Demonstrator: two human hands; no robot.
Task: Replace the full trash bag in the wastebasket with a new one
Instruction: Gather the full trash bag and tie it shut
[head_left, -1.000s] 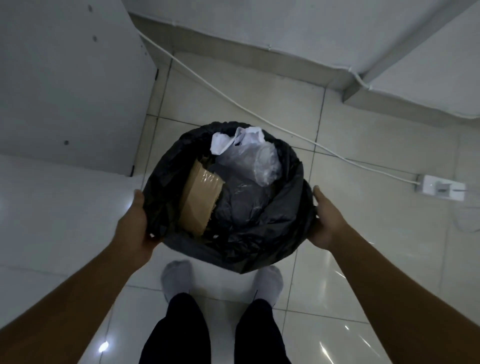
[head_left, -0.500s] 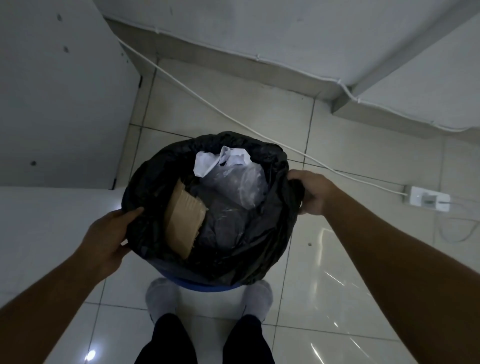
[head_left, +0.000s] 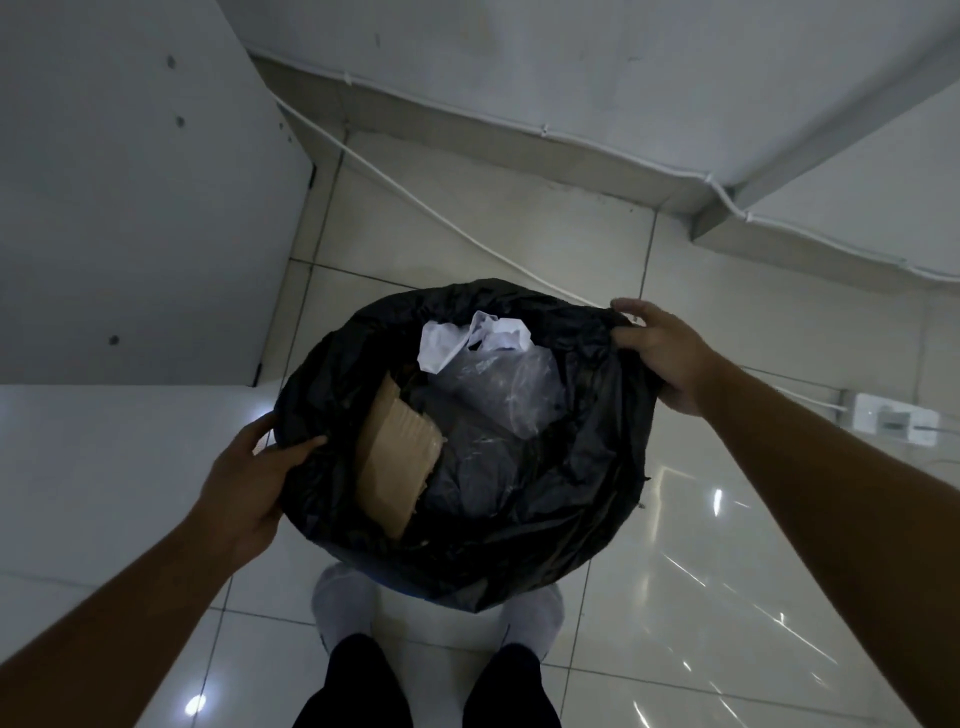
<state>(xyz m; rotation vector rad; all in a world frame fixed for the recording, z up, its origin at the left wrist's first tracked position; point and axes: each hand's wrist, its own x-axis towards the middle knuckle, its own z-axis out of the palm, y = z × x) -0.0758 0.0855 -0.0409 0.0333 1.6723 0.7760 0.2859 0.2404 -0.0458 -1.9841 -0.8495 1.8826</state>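
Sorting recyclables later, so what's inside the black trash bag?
Inside the black trash bag: a cardboard piece, a clear plastic bag with white paper at its top, and dark crumpled plastic. Anything beneath these is covered.

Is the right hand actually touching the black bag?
Touching. The head view shows the right hand closed on the far right rim of the black bag, with the plastic bunched under its fingers.
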